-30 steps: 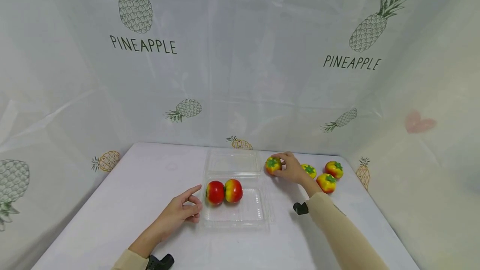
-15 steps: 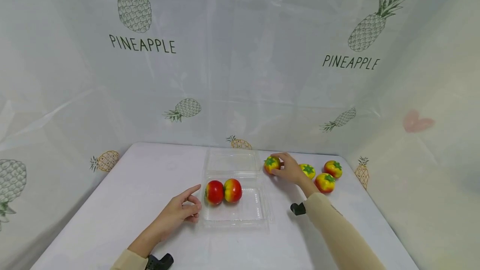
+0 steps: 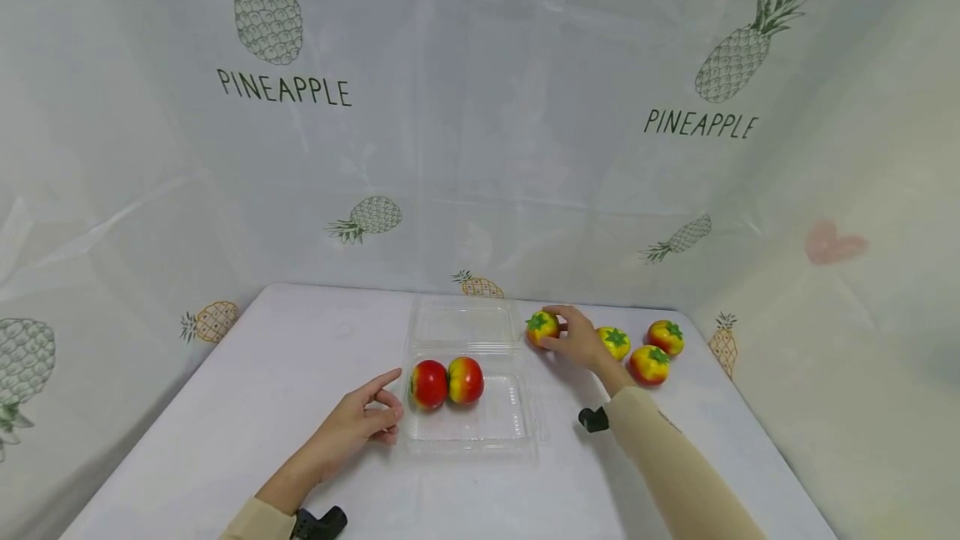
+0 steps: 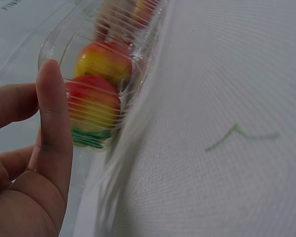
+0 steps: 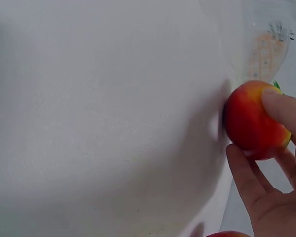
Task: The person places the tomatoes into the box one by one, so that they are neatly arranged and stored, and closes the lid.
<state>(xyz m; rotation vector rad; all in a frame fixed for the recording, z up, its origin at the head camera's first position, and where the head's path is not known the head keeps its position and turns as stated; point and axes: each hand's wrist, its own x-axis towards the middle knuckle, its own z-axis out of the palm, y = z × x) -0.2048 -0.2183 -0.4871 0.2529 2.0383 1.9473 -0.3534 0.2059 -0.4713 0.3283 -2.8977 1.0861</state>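
My right hand [image 3: 579,338] grips a red-and-yellow persimmon [image 3: 542,328] at the back of the table, its green leaf cap facing up. In the right wrist view, thumb and fingers are around this persimmon [image 5: 254,121], close to the white surface. A clear plastic clamshell box [image 3: 504,417] lies unfolded in the middle. Two persimmons, a red one [image 3: 429,385] and a red-yellow one [image 3: 467,381], lie on their sides in its left part. My left hand [image 3: 354,423] rests beside the box's left edge, index fingertip right at the rim, holding nothing.
Three more persimmons sit to the right: one [image 3: 615,342] just behind my right wrist, one [image 3: 649,366] in front and one [image 3: 665,337] farther right. The box's raised-ridge lid [image 3: 467,327] lies toward the back edge. A pineapple-print curtain [image 3: 495,148] hangs behind the table.
My right hand, with the persimmon in its grip, has shifted very slightly left toward the lid. The left hand and the box hold their places.
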